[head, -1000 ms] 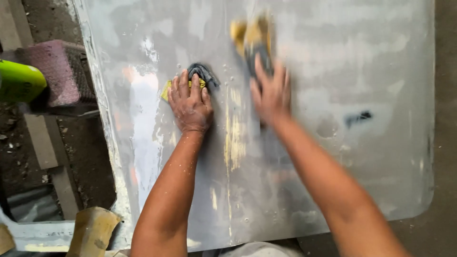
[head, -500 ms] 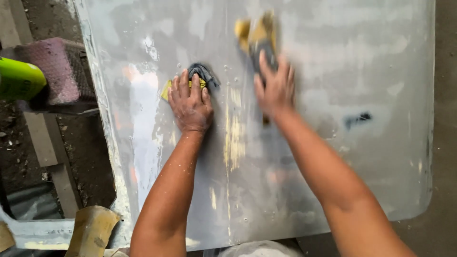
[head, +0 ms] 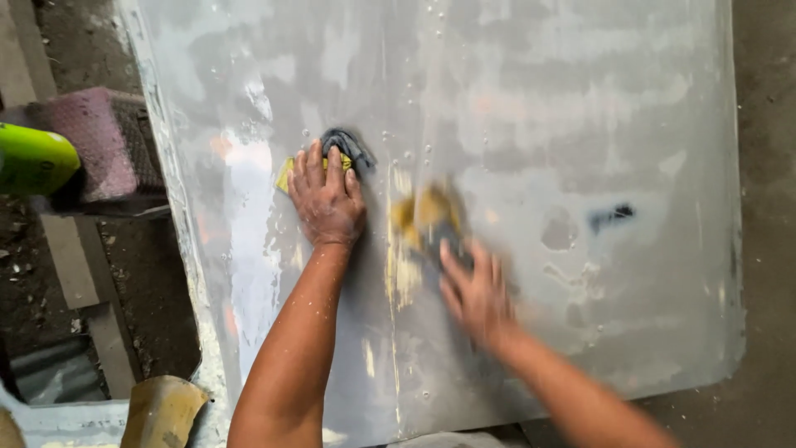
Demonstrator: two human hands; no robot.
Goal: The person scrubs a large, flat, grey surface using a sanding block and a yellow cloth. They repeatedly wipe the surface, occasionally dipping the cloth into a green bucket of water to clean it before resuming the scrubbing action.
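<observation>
A large grey, wet metal panel [head: 539, 108] lies flat below me. My left hand [head: 326, 203] presses palm-down on it, holding a yellow pad with a dark cloth [head: 348, 145] that pokes out past the fingertips. My right hand [head: 471, 292], blurred by motion, presses a yellow and dark sanding pad [head: 427, 217] against the panel near its middle. Yellowish streaks [head: 402, 270] mark the surface between the two hands.
A pink brick-like block [head: 87, 141] and a bright green rounded object [head: 33, 158] sit left of the panel on dirt ground. A tan curved piece [head: 162, 411] lies at bottom left. A dark smudge [head: 612, 216] marks the panel's right part.
My right hand has slid the sanding pad from the panel's far part back toward me. My left hand has stayed in place.
</observation>
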